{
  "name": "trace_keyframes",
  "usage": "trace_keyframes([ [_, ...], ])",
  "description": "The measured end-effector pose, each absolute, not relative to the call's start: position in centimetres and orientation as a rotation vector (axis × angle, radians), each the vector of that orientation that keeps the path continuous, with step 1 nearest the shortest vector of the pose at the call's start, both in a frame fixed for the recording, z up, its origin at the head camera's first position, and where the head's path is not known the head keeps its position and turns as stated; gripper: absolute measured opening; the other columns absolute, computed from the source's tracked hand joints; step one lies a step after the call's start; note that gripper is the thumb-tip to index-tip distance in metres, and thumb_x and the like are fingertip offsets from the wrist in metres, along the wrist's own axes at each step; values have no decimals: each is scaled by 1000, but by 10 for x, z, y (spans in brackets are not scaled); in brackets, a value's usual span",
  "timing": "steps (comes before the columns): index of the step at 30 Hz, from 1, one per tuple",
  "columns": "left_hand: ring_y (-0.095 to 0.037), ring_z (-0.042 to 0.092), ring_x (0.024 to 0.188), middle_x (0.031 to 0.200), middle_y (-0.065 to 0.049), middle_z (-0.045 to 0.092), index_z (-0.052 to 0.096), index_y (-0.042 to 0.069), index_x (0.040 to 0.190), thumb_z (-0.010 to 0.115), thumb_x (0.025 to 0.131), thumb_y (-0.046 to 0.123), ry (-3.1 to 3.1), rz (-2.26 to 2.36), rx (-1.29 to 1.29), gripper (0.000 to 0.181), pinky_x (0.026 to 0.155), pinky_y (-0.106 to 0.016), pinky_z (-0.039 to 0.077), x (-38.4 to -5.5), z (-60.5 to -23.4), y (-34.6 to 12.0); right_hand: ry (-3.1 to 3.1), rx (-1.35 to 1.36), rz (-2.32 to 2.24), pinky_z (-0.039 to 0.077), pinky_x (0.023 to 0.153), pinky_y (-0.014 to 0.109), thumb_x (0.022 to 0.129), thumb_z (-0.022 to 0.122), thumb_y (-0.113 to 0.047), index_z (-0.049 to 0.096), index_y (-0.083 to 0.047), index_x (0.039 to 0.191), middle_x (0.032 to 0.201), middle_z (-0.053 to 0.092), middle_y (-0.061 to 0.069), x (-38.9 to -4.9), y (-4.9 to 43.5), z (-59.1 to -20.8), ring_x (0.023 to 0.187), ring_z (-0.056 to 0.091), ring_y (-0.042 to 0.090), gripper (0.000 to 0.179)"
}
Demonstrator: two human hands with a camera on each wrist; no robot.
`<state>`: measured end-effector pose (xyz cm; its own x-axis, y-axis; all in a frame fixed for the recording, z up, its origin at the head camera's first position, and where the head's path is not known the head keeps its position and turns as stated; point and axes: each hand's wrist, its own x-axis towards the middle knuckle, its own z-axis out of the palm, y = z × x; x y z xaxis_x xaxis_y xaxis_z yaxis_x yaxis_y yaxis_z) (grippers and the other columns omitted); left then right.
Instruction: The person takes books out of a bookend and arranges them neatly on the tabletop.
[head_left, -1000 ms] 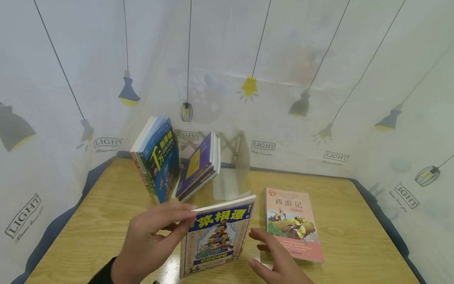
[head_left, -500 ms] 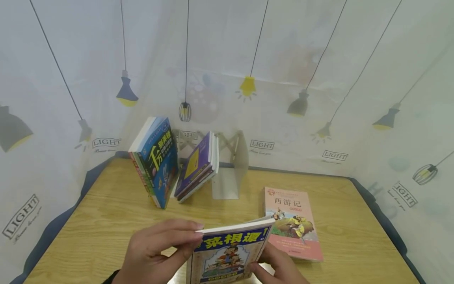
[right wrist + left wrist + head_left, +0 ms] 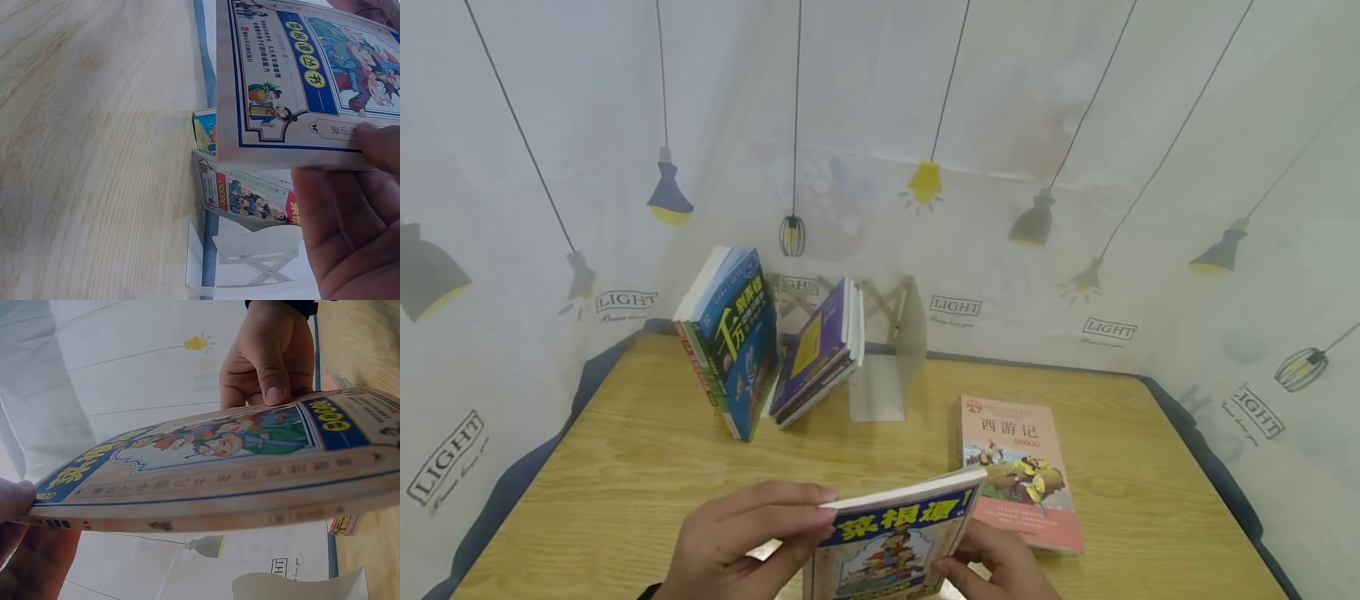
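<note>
Upright between both hands is a thin paperback book (image 3: 887, 554) with a blue title band, yellow lettering and cartoon figures on its cover. My left hand (image 3: 741, 537) pinches it near the upper left corner, thumb in front and fingers behind. On the opposite edge, my right hand (image 3: 1000, 562) grips lower down, its thumb on the cover. The right wrist view shows the lower cover (image 3: 281, 69) held clear above the table, with the right hand's fingers underneath. In the head view the book's bottom falls outside the frame.
A pink paperback (image 3: 1022, 500) lies flat on the wooden table (image 3: 1150, 467), partly behind the held book. Farther back, a white expanding book rack (image 3: 910, 333) holds upright blue-covered books (image 3: 745, 350) and leaning purple-covered ones (image 3: 812, 350). A printed curtain encloses the back and sides.
My right hand, earlier apart from the book with fingers spread, has taken hold of its right edge. The book has moved down and slightly right, nearer to me, with my left hand still pinching it.
</note>
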<state>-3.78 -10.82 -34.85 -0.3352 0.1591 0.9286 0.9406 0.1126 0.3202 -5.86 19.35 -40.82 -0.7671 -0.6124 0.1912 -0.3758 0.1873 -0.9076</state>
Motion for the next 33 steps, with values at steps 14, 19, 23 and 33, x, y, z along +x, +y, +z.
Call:
trace_keyframes([
  [14, -13, 73, 89, 115, -10, 69, 59, 7, 135, 75, 84, -8, -2046, -1422, -824, 56, 67, -20, 59, -29, -360, -113, 2323, -1054, -1767, 61, 73, 34, 95, 57, 10, 64, 1, 121, 106, 74, 19, -60, 204, -412, 97, 72, 10, 28],
  [19, -13, 69, 101, 128, -3, 64, 48, 20, 147, 71, 91, 1, -2230, -1426, -724, 64, 72, -24, 60, -30, -359, -115, 2281, -971, -1847, 62, 74, 33, 97, 52, 11, 61, 6, 124, 115, 74, -3, -63, 213, -412, 97, 72, 10, 29],
  [23, -11, 68, 102, 130, 3, 63, 46, 27, 147, 69, 94, 6, -2309, -1416, -670, 62, 75, -26, 60, -31, -360, -116, 2308, -811, -1897, 61, 72, 31, 99, 51, 8, 55, 15, 128, 113, 73, -12, -68, 222, -415, 94, 73, 9, 30],
  [33, -6, 64, 106, 136, 3, 57, 46, 30, 146, 66, 98, 11, -2380, -1524, -618, 56, 70, -25, 60, -32, -363, -118, 2369, 276, -1970, 62, 69, 36, 105, 52, -16, 49, 1, 145, 105, 75, 1, -93, 250, -409, 86, 74, 15, 44],
])
